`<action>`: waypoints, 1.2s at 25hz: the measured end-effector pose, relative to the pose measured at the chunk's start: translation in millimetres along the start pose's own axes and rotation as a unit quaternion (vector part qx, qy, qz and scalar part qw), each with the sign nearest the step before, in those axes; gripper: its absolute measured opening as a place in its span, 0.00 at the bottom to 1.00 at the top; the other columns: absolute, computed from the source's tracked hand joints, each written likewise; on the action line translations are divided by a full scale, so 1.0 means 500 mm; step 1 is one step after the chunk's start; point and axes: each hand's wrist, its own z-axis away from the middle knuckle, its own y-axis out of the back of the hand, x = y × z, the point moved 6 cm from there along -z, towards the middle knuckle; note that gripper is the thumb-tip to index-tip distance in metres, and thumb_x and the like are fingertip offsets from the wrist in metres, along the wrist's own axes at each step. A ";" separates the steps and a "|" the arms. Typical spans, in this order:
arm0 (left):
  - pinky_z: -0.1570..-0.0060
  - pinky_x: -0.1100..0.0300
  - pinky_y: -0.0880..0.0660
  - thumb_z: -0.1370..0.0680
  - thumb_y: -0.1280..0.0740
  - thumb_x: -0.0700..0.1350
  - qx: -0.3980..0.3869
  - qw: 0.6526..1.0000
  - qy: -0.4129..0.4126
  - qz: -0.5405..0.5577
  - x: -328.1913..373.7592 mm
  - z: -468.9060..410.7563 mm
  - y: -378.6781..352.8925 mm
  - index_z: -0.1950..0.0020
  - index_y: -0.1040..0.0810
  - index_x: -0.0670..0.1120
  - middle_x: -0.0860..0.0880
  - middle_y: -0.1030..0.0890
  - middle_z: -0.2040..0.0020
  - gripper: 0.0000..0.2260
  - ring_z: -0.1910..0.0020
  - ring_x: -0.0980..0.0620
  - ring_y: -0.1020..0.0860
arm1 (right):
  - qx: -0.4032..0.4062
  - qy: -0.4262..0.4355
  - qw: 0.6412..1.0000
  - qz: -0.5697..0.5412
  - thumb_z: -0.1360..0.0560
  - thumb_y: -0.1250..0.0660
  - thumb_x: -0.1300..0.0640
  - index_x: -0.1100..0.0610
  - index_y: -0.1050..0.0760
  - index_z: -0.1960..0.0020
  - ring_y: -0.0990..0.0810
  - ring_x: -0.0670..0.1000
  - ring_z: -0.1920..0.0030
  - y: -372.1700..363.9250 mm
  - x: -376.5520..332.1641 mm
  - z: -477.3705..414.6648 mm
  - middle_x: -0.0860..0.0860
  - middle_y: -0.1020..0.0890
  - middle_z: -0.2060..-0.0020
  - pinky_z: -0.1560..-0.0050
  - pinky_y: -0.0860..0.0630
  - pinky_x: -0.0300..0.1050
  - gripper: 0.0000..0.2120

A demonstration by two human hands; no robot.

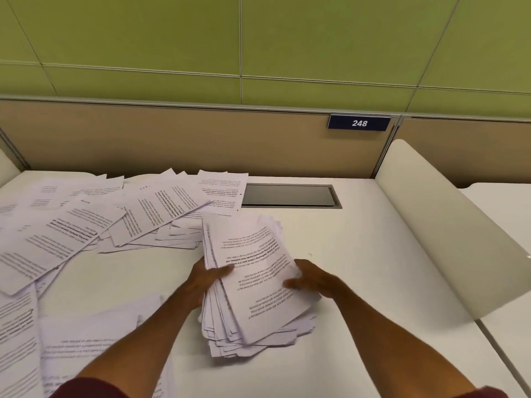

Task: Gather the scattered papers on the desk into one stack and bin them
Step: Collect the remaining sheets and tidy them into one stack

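Note:
A thick, uneven stack of printed papers lies in the middle of the white desk. My left hand grips its left edge, thumb on the top sheet. My right hand rests against its right edge with the fingers spread, blurred. Several loose printed sheets lie scattered and overlapping across the left and back of the desk. More loose sheets lie at the near left, partly under my left forearm. No bin is in view.
A grey cable hatch is set into the desk behind the stack. A curved white divider stands along the right side. A beige panel with a blue "248" sign and a green wall close the back.

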 end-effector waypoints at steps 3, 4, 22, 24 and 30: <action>0.53 0.51 0.20 0.30 0.29 0.29 -0.003 1.000 -0.003 0.025 0.000 0.011 0.014 0.38 0.25 0.42 0.39 0.20 0.40 0.22 0.51 0.44 0.18 | 0.102 -0.045 0.992 0.058 0.31 0.24 0.47 0.63 0.31 0.34 0.23 0.59 0.39 0.023 -0.019 -0.020 0.58 0.23 0.37 0.38 0.25 0.54 0.33; 0.51 0.49 0.20 0.29 0.30 0.29 -0.017 0.999 -0.002 0.041 0.004 0.017 0.021 0.36 0.26 0.41 0.39 0.20 0.40 0.23 0.49 0.41 0.19 | 0.153 -0.058 0.986 0.042 0.32 0.23 0.46 0.62 0.34 0.32 0.24 0.58 0.38 0.039 -0.026 -0.024 0.58 0.25 0.36 0.38 0.26 0.52 0.37; 0.34 0.46 0.40 0.46 0.25 0.68 -0.016 0.803 -0.054 -0.593 -0.009 0.166 0.460 0.37 0.30 0.63 0.60 0.34 0.34 0.39 0.34 0.53 0.37 | 0.023 -0.053 0.968 -0.243 0.25 0.31 0.65 0.62 0.26 0.43 0.17 0.60 0.53 -0.183 -0.165 -0.043 0.63 0.19 0.44 0.57 0.16 0.48 0.11; 0.32 0.44 0.42 0.47 0.30 0.72 -0.028 0.766 -0.072 -0.638 -0.024 0.166 0.466 0.31 0.33 0.64 0.57 0.39 0.28 0.44 0.29 0.49 0.41 | 0.030 -0.060 0.967 -0.244 0.25 0.32 0.65 0.61 0.25 0.45 0.17 0.58 0.54 -0.207 -0.165 -0.028 0.63 0.19 0.45 0.61 0.16 0.46 0.09; 0.33 0.43 0.39 0.36 0.28 0.67 -0.010 0.710 -0.110 -0.696 0.016 0.115 0.367 0.22 0.46 0.54 0.47 0.39 0.26 0.48 0.28 0.45 0.39 | 0.072 -0.081 0.959 -0.260 0.25 0.31 0.64 0.64 0.27 0.40 0.18 0.62 0.50 -0.223 -0.121 0.027 0.63 0.19 0.45 0.56 0.17 0.51 0.14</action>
